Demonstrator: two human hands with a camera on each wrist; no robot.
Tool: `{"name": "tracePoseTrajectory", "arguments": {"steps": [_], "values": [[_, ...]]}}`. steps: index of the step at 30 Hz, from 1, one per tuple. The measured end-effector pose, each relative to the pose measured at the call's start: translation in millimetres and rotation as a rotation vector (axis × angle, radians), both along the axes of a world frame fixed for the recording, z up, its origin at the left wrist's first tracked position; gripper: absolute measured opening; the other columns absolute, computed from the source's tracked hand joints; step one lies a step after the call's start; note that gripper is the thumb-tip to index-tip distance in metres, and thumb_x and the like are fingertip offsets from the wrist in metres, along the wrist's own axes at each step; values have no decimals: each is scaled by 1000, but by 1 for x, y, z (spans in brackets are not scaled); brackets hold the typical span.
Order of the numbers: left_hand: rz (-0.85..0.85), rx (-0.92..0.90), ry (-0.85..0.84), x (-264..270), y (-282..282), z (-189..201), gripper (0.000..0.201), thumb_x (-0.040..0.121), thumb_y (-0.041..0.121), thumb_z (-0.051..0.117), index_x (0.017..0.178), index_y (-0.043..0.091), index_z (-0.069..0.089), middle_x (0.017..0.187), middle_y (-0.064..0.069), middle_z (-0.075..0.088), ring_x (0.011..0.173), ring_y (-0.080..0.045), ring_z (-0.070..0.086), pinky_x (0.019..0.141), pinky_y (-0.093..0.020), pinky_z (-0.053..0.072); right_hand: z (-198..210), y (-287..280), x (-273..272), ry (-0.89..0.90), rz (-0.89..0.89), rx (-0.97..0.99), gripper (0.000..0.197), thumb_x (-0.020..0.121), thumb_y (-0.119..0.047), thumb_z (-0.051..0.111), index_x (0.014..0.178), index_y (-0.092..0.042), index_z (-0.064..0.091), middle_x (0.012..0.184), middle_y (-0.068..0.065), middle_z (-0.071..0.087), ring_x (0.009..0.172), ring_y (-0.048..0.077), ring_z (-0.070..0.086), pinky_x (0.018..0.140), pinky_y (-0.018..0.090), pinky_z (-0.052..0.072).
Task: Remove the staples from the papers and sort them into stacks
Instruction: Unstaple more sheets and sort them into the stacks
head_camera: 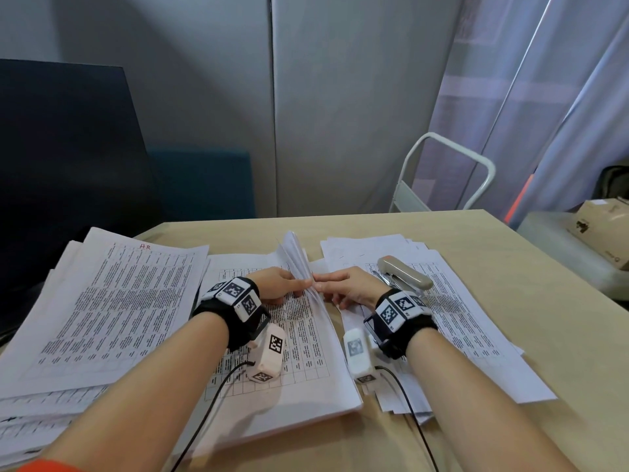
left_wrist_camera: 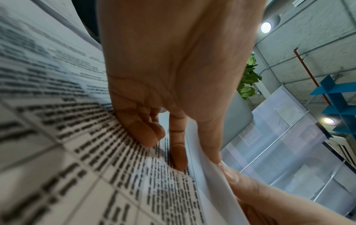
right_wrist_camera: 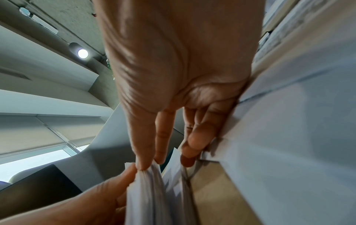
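Note:
Three piles of printed papers lie on the tan table (head_camera: 531, 267): a left pile (head_camera: 102, 318), a middle pile (head_camera: 299, 376) and a right pile (head_camera: 456, 321). At the middle pile's right edge a bundle of lifted sheets (head_camera: 296, 253) stands fanned on edge. My left hand (head_camera: 304, 284) pinches it between thumb and index finger (left_wrist_camera: 179, 153), the other fingers curled on the page. From the other side my right hand (head_camera: 318, 279) pinches the same sheets (right_wrist_camera: 146, 197) with thumb and forefinger. A beige stapler (head_camera: 405, 272) rests on the right pile. No staple shows.
A white metal cart frame (head_camera: 446, 165) stands behind the table's far edge. A cardboard box (head_camera: 602, 229) sits at the right. A dark panel (head_camera: 68, 158) rises at the left. Black cables (head_camera: 211, 403) trail from both wrists toward the near edge.

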State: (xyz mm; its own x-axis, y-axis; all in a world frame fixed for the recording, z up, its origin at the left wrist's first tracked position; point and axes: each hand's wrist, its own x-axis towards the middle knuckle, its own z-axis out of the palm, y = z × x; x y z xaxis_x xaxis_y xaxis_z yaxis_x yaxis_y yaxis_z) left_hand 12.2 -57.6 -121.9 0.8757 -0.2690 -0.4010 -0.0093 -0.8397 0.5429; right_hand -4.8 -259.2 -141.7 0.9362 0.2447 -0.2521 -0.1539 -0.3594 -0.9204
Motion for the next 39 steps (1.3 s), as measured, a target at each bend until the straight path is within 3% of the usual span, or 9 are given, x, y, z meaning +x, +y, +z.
{"name": "tracePoseTrajectory", "arguments": {"steps": [9,15,18,21,25,28,31,35,39], "values": [[200,-107,82,1,-12,5,22,86,36,58,83,14,59,67,0,55,53,-14,47,52,-19,37,3,0,-2,20,-13,16,41,86,-19,73,126,-15,65,71,-2,63,58,8,49,50,14,44],[453,-545,296,6,4,4,6,84,4,44,79,6,43,61,-6,48,49,-17,48,49,-22,42,6,6,-6,-10,-75,61,56,92,-11,63,143,-26,45,75,5,61,60,13,54,58,23,48],[527,-797,344,3,17,0,18,82,3,37,96,3,48,85,-11,54,66,-23,55,59,-27,50,28,24,-20,80,-28,-86,48,93,-51,56,129,-20,59,90,1,55,68,14,57,65,27,47],[512,-871,340,-8,12,3,12,89,7,39,81,4,48,70,-8,50,55,-18,51,46,-21,48,45,52,-31,-25,175,-539,67,78,-81,47,92,-17,63,93,-2,58,82,17,59,70,30,47],[494,-911,391,-19,20,14,39,97,41,46,86,6,58,77,-8,53,64,-18,52,58,-27,46,47,79,-24,-201,113,-708,23,92,-34,59,96,-12,64,97,7,66,93,23,64,73,29,49],[652,-789,103,-17,51,22,27,91,32,60,104,8,59,94,-8,57,78,-20,54,71,-32,45,58,70,-13,-179,23,-651,13,90,-8,48,96,-6,60,100,14,64,104,30,61,83,35,50],[836,-697,-299,-12,84,44,60,73,38,66,124,9,53,116,-6,59,103,-23,57,91,-36,46,94,52,-8,-207,-76,-106,16,90,0,51,89,-10,63,85,7,64,81,25,63,72,35,53],[641,-1030,-423,-21,85,107,16,93,10,50,106,3,53,76,-4,56,45,-2,57,43,-16,44,152,49,-15,-508,-104,229,16,97,-5,56,97,-20,60,106,4,68,96,16,65,91,30,52],[481,-1142,-863,-37,76,171,23,94,1,44,97,18,60,90,3,67,71,-2,67,61,-17,52,181,52,-25,-557,-156,511,21,91,-8,64,111,-15,61,110,10,70,97,26,69,85,45,58]]}}
